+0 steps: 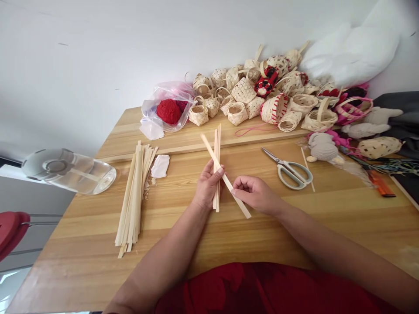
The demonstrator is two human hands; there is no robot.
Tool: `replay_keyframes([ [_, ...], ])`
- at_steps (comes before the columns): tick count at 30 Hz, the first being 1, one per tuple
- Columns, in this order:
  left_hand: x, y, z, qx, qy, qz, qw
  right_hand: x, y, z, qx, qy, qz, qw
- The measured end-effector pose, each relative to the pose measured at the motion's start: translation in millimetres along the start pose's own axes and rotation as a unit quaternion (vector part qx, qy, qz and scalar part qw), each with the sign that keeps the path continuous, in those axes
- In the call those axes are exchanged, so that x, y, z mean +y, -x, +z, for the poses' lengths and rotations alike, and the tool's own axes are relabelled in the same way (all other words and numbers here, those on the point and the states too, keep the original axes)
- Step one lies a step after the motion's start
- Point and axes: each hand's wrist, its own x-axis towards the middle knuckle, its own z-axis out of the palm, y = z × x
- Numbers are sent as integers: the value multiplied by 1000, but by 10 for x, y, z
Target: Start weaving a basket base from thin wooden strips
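Observation:
My left hand (207, 183) grips a few thin pale wooden strips (217, 148) that stand nearly upright over the middle of the wooden table (262, 235). My right hand (254, 194) pinches a single longer strip (212, 151) that lies slanted across the others, from upper left to lower right. The two hands are close together, and the slanted strip passes under my left thumb.
A bundle of loose strips (132, 200) lies at the left, next to a white scrap (160, 166) and a clear bottle (70, 171). Scissors (290, 169) lie to the right. Several small woven baskets (255, 98), a bag with red yarn (168, 109) and soft toys (324, 147) line the far edge.

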Motion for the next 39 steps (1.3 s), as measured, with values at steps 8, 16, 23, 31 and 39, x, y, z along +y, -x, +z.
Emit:
replay_keyframes([
  [8, -46, 105, 81, -24, -73, 41, 996, -55, 24, -98, 7, 38, 0, 999],
  [16, -20, 75, 53, 35, -47, 35, 998, -114, 46, -357, 1, 242, 97, 965],
  [23, -24, 82, 50, -8, -67, 43, 997, -91, 76, -389, -46, 381, 138, 913],
  [31, -30, 106, 48, -20, -84, 5, 996, -194, 77, -400, 109, 385, -3, 916],
  [39, -33, 155, 24, -144, -186, -32, 971, -106, -8, -286, 87, 9, -69, 994],
])
